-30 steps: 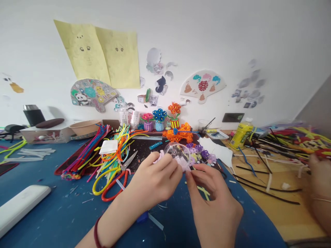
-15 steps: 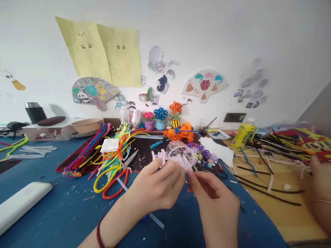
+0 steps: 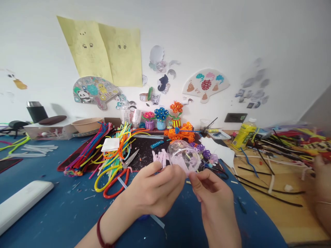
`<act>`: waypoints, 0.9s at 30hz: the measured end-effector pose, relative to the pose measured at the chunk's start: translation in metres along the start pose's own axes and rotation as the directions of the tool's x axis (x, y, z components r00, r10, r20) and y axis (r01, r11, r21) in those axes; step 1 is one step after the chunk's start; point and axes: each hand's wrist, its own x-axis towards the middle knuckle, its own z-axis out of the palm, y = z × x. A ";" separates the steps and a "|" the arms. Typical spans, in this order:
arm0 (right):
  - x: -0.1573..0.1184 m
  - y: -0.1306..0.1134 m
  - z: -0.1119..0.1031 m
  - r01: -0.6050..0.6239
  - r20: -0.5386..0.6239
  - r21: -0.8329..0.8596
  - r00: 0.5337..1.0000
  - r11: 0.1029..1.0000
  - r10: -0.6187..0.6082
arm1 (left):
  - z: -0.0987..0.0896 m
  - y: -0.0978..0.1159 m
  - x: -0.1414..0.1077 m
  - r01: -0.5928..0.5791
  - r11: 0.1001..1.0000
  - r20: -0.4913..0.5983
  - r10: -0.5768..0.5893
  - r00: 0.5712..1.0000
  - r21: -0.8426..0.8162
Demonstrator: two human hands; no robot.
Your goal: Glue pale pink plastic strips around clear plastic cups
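A clear plastic cup (image 3: 184, 153), tilted with its round rim toward me, sits just beyond my fingers with pale pink pieces behind or inside it. My left hand (image 3: 157, 187) has its fingers curled at the cup's lower left, and what they pinch is hidden. The thumb and forefinger of my right hand (image 3: 216, 199) are closed at the cup's lower rim, on something too small to make out. Pale pink pipe-cleaner pieces (image 3: 160, 158) lie left of the cup. Purple pipe-cleaner flowers (image 3: 204, 151) are to its right.
Scissors (image 3: 116, 182) with red and yellow handles lie left of my hands, near bundled pipe cleaners (image 3: 88, 148). Potted pipe-cleaner flowers (image 3: 161, 119) stand by the wall. A yellow bottle (image 3: 244, 133) is at right, and another person's hand (image 3: 323, 179) shows at the right edge.
The cup has tipped so that its rim shows more fully toward me. My right-hand fingers have drawn closer together. The other person's hand has shifted slightly.
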 end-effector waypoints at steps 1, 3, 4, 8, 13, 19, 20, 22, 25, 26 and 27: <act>0.000 -0.001 0.001 -0.005 0.005 0.006 1.000 1.000 0.005 | 0.001 -0.001 0.000 0.004 1.000 -0.008 -0.004 1.000 -0.008; 0.000 -0.003 0.001 -0.010 0.016 0.006 1.000 1.000 0.010 | 0.001 -0.002 0.002 0.049 0.999 0.002 -0.049 0.999 -0.023; -0.001 -0.005 0.001 -0.005 0.015 0.001 1.000 1.000 0.005 | 0.001 -0.002 0.003 0.085 0.996 0.011 -0.085 0.996 -0.029; -0.002 -0.015 -0.010 0.072 -0.074 -0.055 0.994 0.996 -0.076 | -0.002 -0.005 0.007 0.289 0.949 0.067 -0.282 0.957 -0.126; 0.006 -0.035 -0.023 0.160 -0.089 -0.224 0.979 0.961 -0.184 | -0.009 -0.015 0.007 0.529 0.752 0.218 -0.482 0.848 -0.394; 0.037 -0.059 -0.015 0.324 0.347 -0.423 0.921 0.846 -0.179 | -0.015 -0.032 0.011 0.679 0.436 0.419 -0.553 0.720 -0.591; 0.041 -0.062 -0.012 0.328 0.414 -0.411 0.898 0.851 -0.146 | -0.016 -0.034 0.010 0.692 0.400 0.438 -0.559 0.704 -0.600; 0.048 -0.067 -0.004 0.302 0.505 -0.355 0.859 0.885 -0.090 | -0.017 -0.038 0.009 0.707 0.357 0.455 -0.573 0.682 -0.610; 0.054 -0.070 0.009 0.274 0.572 -0.328 0.820 0.904 -0.041 | -0.019 -0.044 0.005 0.714 0.343 0.461 -0.579 0.672 -0.611; 0.055 -0.070 0.014 0.279 0.585 -0.335 0.811 0.900 -0.033 | -0.019 -0.046 0.004 0.714 0.343 0.463 -0.576 0.673 -0.611; 0.056 -0.071 0.019 0.286 0.597 -0.340 0.802 0.896 -0.029 | -0.020 -0.048 0.002 0.714 0.344 0.466 -0.573 0.674 -0.610</act>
